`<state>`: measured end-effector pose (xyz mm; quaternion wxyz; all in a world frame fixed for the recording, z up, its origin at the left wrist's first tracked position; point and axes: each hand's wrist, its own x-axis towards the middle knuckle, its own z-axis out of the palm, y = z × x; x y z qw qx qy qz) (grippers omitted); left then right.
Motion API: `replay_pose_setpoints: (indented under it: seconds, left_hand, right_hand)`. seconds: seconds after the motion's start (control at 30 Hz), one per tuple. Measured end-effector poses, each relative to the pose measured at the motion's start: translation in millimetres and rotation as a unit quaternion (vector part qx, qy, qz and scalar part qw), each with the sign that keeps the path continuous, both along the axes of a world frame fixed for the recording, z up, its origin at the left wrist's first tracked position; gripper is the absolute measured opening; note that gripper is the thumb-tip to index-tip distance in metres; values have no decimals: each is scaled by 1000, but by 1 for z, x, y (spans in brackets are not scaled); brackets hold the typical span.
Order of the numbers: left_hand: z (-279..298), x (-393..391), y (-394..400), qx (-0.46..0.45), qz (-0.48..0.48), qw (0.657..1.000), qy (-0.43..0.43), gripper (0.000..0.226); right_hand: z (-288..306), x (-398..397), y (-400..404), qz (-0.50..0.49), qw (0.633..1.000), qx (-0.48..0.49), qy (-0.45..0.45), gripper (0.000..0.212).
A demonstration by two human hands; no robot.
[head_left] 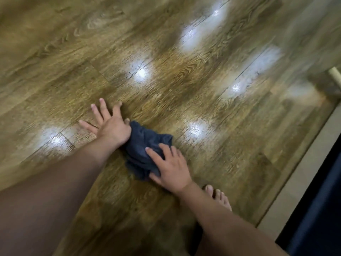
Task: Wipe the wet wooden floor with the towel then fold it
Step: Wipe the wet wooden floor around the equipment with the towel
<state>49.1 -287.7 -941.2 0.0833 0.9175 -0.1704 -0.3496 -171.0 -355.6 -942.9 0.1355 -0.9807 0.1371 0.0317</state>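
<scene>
A dark blue towel (143, 145) lies crumpled on the brown wooden floor (184, 74) near the middle of the view. My left hand (108, 124) lies flat on the floor at the towel's left end, fingers spread, its thumb side touching the cloth. My right hand (170, 168) presses down on the towel's near right part with spread fingers. Shiny wet patches (141, 73) reflect light on the planks beyond and beside the towel.
My bare foot (218, 197) stands on the floor just right of my right forearm. A pale skirting strip (299, 182) and a dark blue surface (317, 218) run along the right edge. Open floor spreads to the left and far side.
</scene>
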Motion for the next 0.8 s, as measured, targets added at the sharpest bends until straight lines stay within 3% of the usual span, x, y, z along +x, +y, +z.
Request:
replay_pose_setpoints:
  seconds: [0.1,0.17,0.23,0.3,0.37,0.43,0.5,0.57,0.63,0.8]
  left_hand:
    - [4,-12,-16,-53,-71,996,-11,73]
    - [2,-18,-27,-41,-82,994,52,95]
    - [0,-21,-33,-3,-92,992,91,119]
    - [0,-20,-37,24,-102,989,100,129]
    - [1,-22,-38,26,-101,989,109,131]
    - [1,-21,-38,26,-103,988,108,133]
    - [2,-19,-39,27,-102,988,110,135]
    - [1,-20,-38,25,-100,989,102,137]
    - [-1,-20,-39,27,-97,990,98,139]
    - [-1,-21,-41,31,-89,991,96,141]
  right_hand:
    - [0,-23,-67,-3,999,-33,10,85]
    - [2,-44,-118,-95,995,-21,20,81]
    - [6,-64,-162,-252,967,-15,23,76]
    - [8,-80,-199,-426,904,-23,24,72]
    - [8,-86,-230,-575,817,-32,16,69]
    - [8,-73,-250,-675,738,-14,7,65]
    - [5,-51,-254,-713,701,-9,18,62]
    - [1,-26,-240,-704,709,-31,25,60]
    - [2,4,-217,-665,744,-61,29,62]
    - [2,84,-97,-382,922,-53,27,73]
